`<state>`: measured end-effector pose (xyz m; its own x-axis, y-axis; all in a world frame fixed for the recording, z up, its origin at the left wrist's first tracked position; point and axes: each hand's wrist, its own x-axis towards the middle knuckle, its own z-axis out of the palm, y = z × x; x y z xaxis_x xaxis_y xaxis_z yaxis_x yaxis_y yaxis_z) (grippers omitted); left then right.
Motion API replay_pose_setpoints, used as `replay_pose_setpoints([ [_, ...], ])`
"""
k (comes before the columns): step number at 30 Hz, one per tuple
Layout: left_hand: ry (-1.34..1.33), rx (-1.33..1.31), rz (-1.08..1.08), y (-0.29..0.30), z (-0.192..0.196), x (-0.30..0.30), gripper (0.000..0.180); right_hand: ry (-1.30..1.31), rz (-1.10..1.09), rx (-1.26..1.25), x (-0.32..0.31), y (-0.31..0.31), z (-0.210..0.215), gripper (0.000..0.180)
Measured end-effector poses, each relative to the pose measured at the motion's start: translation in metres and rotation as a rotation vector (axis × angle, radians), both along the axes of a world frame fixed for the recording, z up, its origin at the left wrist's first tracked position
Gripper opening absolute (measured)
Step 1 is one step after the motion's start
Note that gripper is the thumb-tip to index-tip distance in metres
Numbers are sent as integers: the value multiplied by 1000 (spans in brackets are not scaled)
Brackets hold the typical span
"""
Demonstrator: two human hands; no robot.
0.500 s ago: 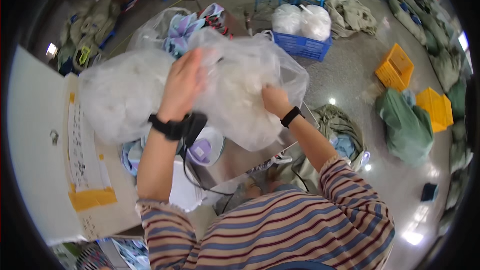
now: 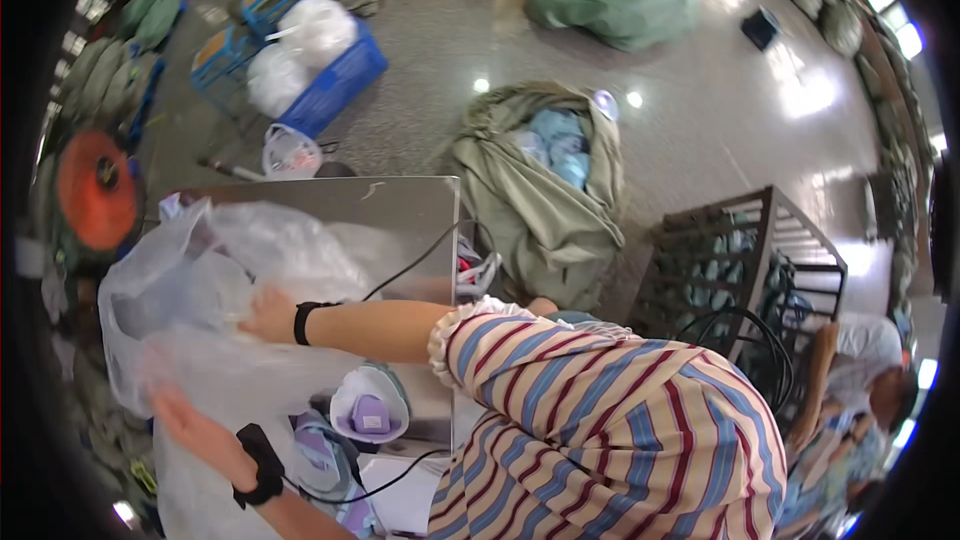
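A large clear plastic bag (image 2: pixel 290 245) with pale contents spreads over the left part of the metal table (image 2: pixel 415 210). My right hand (image 2: pixel 268 315) is closed on the bag near its middle. Beside the bag's near left side, my left hand (image 2: pixel 185 420) has its fingers stretched out, blurred by motion; whether it touches the plastic is unclear. A rounded white and purple fabric piece (image 2: pixel 372 405) lies near my right forearm. Next to it are lilac and blue fabric pieces (image 2: pixel 320 450). Another full plastic bag (image 2: pixel 190 490) lies below my left hand.
A green sack (image 2: pixel 540 230) with blue pieces stands beyond the table. A blue crate (image 2: pixel 340 80) holds white bags. To the right are a dark metal rack (image 2: pixel 740 270) and another person (image 2: pixel 870 370). An orange round fan (image 2: pixel 97 188) stands left. A black cable (image 2: pixel 420 255) crosses the table.
My view has swung to the right, bringing the rack and another person into sight. My right hand stays at the bag. My left hand remains outstretched beside it.
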<state>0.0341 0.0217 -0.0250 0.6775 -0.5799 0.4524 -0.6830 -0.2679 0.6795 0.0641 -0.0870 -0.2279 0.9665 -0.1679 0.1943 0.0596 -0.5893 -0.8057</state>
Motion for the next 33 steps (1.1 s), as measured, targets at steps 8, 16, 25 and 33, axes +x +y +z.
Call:
replay_pose_setpoints([
  [8,-585,1437,-110,-38,-157,30,62,-426,-373,581,-205,-83,31,17],
  [16,-458,1178,198,-46,-120,138,44,613,-735,308,-498,-77,-175,23],
  [25,-439,465,-674,-223,-95,-144,27,1324,-553,208,-717,-81,-281,26],
  [33,-57,590,-1125,-361,-338,-359,26,886,-929,281,-712,-239,-269,26],
])
